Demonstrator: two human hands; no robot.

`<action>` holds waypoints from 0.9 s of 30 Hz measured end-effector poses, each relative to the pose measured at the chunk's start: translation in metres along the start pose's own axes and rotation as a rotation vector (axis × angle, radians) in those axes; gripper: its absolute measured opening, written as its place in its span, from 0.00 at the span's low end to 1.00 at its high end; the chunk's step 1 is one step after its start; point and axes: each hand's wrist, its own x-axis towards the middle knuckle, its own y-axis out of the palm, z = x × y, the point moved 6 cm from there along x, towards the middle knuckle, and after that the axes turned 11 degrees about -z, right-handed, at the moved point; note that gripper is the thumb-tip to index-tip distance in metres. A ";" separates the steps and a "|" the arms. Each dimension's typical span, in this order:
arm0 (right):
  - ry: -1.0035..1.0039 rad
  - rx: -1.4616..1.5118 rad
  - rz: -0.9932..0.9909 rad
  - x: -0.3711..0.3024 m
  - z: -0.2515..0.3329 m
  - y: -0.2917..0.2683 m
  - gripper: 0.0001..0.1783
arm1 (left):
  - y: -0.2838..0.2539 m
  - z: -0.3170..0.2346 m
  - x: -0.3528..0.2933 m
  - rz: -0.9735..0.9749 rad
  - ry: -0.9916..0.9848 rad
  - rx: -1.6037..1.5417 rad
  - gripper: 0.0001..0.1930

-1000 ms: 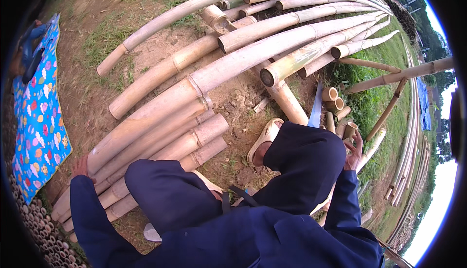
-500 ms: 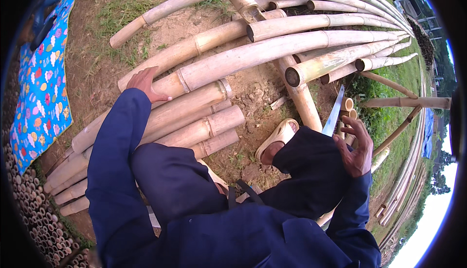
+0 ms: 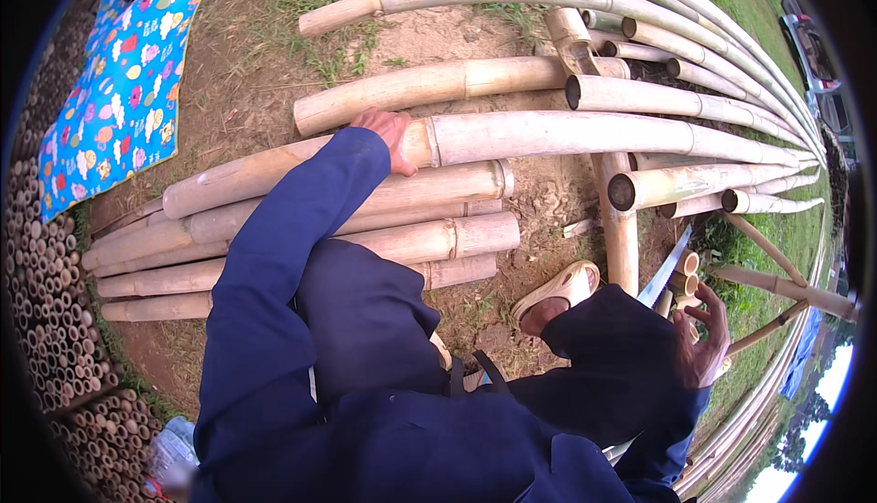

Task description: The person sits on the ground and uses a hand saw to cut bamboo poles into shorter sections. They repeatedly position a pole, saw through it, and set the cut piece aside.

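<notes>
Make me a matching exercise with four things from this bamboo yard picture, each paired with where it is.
Things:
1. left hand
2. right hand
3. patterned cloth
4. sandal

Places:
A. on the ground at upper left
B. resting on a long bamboo pole
C. holding a blade by the knee
D. on a foot on bare soil

Pairs: 1-B, 2-C, 3-A, 4-D

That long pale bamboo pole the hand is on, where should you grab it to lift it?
Probably near the cut end of the long pale bamboo pole, from above, where the left hand already rests. The pole lies flat on top of a stack of shorter bamboo poles, so only its upper side is free there. The ring-like ridge beside the hand should stop fingers from slipping.
</notes>
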 end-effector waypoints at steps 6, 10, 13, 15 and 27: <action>0.002 -0.029 0.015 -0.014 -0.032 -0.003 0.27 | -0.005 0.082 -0.068 -0.030 0.033 0.005 0.39; -0.106 0.000 0.098 -0.002 -0.033 0.009 0.28 | -0.022 0.159 -0.131 0.015 -0.039 0.139 0.39; -0.331 -0.004 0.229 0.022 0.020 0.036 0.28 | -0.036 0.221 -0.193 -0.234 0.025 0.179 0.42; -0.430 -0.064 0.258 0.050 0.067 0.059 0.29 | -0.044 0.251 -0.227 -0.081 -0.105 0.152 0.42; -0.788 -0.405 0.394 0.116 0.105 0.216 0.65 | 0.028 0.372 -0.345 -0.193 -0.291 0.173 0.40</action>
